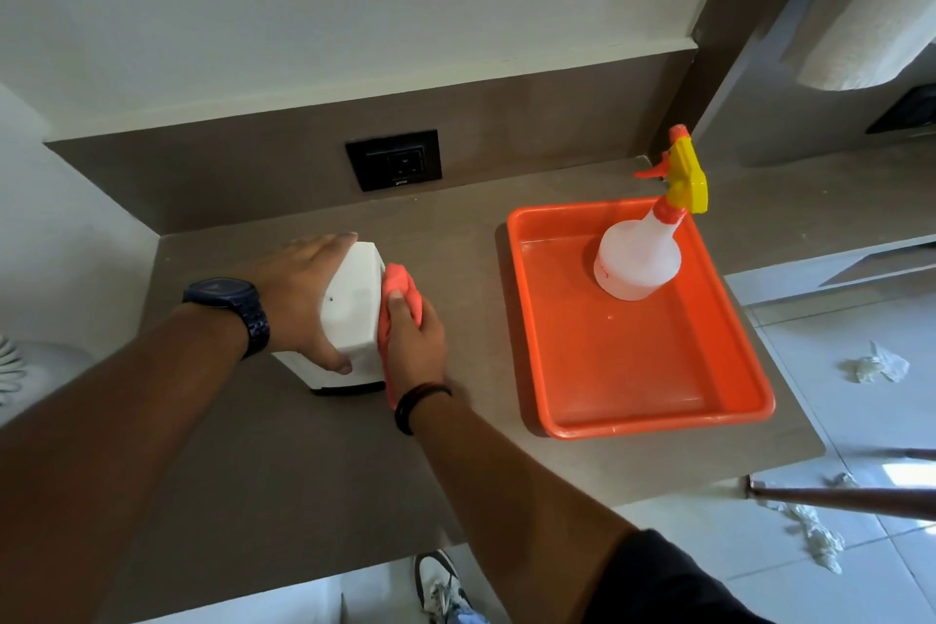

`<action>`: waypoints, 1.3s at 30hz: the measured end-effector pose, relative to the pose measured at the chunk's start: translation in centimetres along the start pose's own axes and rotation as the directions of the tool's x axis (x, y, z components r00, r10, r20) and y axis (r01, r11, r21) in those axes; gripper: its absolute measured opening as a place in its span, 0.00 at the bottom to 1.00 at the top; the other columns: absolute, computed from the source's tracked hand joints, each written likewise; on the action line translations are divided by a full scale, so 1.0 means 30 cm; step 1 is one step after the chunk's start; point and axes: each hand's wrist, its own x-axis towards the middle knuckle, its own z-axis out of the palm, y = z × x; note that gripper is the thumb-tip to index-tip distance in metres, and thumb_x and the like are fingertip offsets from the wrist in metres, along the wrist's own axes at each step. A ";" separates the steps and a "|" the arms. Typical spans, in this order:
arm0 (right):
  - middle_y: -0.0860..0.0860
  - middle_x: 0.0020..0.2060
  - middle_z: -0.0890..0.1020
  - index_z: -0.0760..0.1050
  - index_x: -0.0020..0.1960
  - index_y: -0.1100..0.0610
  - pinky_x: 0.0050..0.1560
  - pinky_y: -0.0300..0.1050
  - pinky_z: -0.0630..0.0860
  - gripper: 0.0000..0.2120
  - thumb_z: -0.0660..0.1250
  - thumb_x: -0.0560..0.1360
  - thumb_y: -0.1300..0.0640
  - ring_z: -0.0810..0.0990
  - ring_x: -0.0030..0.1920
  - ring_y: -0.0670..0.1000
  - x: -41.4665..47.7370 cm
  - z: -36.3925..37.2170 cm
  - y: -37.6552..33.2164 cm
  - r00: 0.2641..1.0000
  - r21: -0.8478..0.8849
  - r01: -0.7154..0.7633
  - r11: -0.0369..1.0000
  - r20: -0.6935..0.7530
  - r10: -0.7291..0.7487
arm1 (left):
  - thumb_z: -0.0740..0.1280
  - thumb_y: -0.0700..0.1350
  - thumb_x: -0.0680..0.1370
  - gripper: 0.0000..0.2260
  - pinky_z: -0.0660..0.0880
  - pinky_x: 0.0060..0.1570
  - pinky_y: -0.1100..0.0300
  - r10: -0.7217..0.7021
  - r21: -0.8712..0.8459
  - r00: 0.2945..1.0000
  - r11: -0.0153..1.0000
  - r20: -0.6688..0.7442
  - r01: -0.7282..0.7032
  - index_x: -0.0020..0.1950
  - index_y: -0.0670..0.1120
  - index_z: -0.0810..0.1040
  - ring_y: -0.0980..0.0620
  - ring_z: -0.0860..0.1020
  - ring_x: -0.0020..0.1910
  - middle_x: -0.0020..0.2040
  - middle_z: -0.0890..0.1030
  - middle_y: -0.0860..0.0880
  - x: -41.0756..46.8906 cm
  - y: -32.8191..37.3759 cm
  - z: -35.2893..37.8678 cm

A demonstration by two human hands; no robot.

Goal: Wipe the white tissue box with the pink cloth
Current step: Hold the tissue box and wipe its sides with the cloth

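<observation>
The box stands on the bench, towards its left edge and nearer the back wall than the front edge. Its long axis runs roughly from the front of the bench towards the back, leaning a little to the right at the far end.

The left hand lies over the box's top and left side, fingers spread along the far top edge and the thumb pressed on the near part of the top, so the box is pinned steady. The right hand sits just to the right of the box, its fingers closed around the bunched cloth, which is pressed flat against the box's right face. The cloth touches that face along most of its length, with a tail hanging down by the wrist.

The step in hand appears to be wiping the right side. The face to be cleaned lies directly left of the right fingers, and the natural stroke would run along the long axis, forwards and back. The top and left side are covered by the holding hand, so wiping those would likely call for a change of grip.

Well apart to the right, a tray holds a spray bottle at its far end.
</observation>
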 end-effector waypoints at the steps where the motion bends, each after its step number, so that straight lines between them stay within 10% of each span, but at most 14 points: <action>1: 0.50 0.57 0.84 0.79 0.60 0.46 0.66 0.59 0.76 0.18 0.64 0.74 0.41 0.81 0.59 0.52 -0.010 -0.002 0.014 1.000 0.014 0.014 1.000 -0.009 -0.014 | 0.75 0.69 0.45 0.67 0.61 0.71 0.48 -0.002 -0.004 1.000 1.000 -0.001 0.002 0.76 0.49 0.47 0.45 0.58 0.74 0.77 0.58 0.46 0.001 0.000 -0.001; 7: 0.47 0.54 0.82 0.78 0.61 0.45 0.63 0.52 0.76 0.17 0.66 0.75 0.41 0.80 0.57 0.48 0.029 0.027 -0.074 0.976 -0.009 0.212 0.977 0.059 -0.211 | 0.74 0.69 0.44 0.65 0.66 0.67 0.46 0.007 -0.051 0.999 0.999 -0.039 -0.009 0.75 0.50 0.52 0.46 0.64 0.70 0.73 0.65 0.48 -0.001 -0.004 0.003; 16: 0.49 0.60 0.83 0.78 0.64 0.46 0.69 0.57 0.73 0.28 0.66 0.69 0.34 0.80 0.62 0.52 0.035 0.025 -0.085 0.999 0.024 -0.035 0.999 0.007 0.035 | 0.74 0.69 0.45 0.67 0.60 0.72 0.48 0.012 -0.012 1.000 1.000 -0.018 -0.012 0.76 0.48 0.47 0.45 0.58 0.74 0.77 0.58 0.45 0.000 -0.003 0.004; 22: 0.50 0.50 0.85 0.80 0.46 0.44 0.63 0.59 0.78 0.12 0.65 0.70 0.39 0.82 0.54 0.52 -0.026 0.014 -0.043 0.998 0.030 0.022 0.999 -0.058 -0.020 | 0.76 0.68 0.46 0.66 0.62 0.71 0.49 0.003 -0.040 1.000 0.999 -0.020 -0.004 0.76 0.49 0.48 0.45 0.59 0.73 0.76 0.59 0.46 -0.004 0.004 -0.005; 32: 0.53 0.55 0.85 0.81 0.58 0.51 0.66 0.58 0.75 0.15 0.67 0.75 0.45 0.81 0.59 0.56 0.058 0.025 -0.148 1.000 -0.071 0.029 0.997 0.002 -0.029 | 0.76 0.68 0.46 0.65 0.62 0.70 0.46 0.007 -0.068 0.999 0.998 -0.052 -0.011 0.75 0.48 0.51 0.45 0.61 0.72 0.75 0.61 0.46 -0.002 0.003 0.000; 36: 0.47 0.45 0.83 0.79 0.45 0.48 0.60 0.51 0.75 0.05 0.66 0.77 0.48 0.80 0.54 0.55 0.011 -0.040 -0.097 0.998 -0.124 -0.055 0.991 -0.020 0.053 | 0.74 0.70 0.46 0.65 0.65 0.68 0.49 -0.013 -0.057 0.999 0.998 -0.043 0.011 0.75 0.49 0.48 0.46 0.61 0.72 0.76 0.60 0.47 0.000 0.002 -0.001; 39: 0.53 0.51 0.85 0.81 0.57 0.55 0.59 0.47 0.78 0.10 0.67 0.78 0.53 0.82 0.54 0.52 -0.018 -0.079 -0.085 0.998 -0.068 -0.057 0.996 -0.007 0.056 | 0.74 0.69 0.45 0.64 0.69 0.63 0.49 -0.025 -0.050 0.998 0.998 -0.052 0.023 0.74 0.49 0.51 0.45 0.65 0.69 0.74 0.64 0.47 0.011 0.018 -0.015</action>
